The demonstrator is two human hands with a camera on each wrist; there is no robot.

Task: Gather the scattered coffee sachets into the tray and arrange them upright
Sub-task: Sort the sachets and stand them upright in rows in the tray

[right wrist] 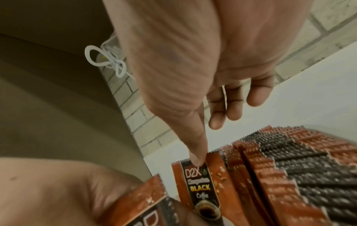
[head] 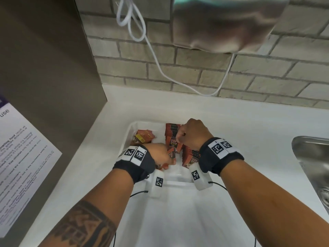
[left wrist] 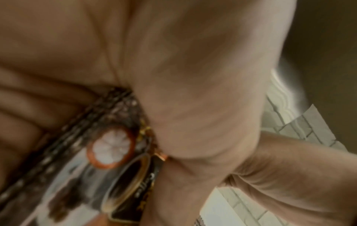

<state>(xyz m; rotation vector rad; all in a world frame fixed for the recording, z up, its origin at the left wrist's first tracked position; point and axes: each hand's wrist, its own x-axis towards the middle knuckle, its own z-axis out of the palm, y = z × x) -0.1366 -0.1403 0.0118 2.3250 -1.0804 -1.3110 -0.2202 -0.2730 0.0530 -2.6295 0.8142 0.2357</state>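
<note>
A white tray (head: 131, 130) lies on the white counter. Orange-brown coffee sachets (head: 172, 132) stand upright in it in a row, and a second row (head: 191, 157) stands nearer me. My left hand (head: 168, 156) grips several sachets (left wrist: 108, 149) low over the tray, just left of the rows. My right hand (head: 183, 135) is over the far row. Its thumb (right wrist: 195, 152) presses the top of the front sachet (right wrist: 201, 188). Its other fingers (right wrist: 233, 110) hang loosely curled past the row (right wrist: 289, 168) and touch nothing.
A few red and yellow packets (head: 144, 137) lie loose in the tray's left part. A steel sink (head: 311, 157) is at the right, a brown panel (head: 44, 68) with a paper notice (head: 21, 148) at the left. A white cable (head: 160, 68) hangs on the brick wall.
</note>
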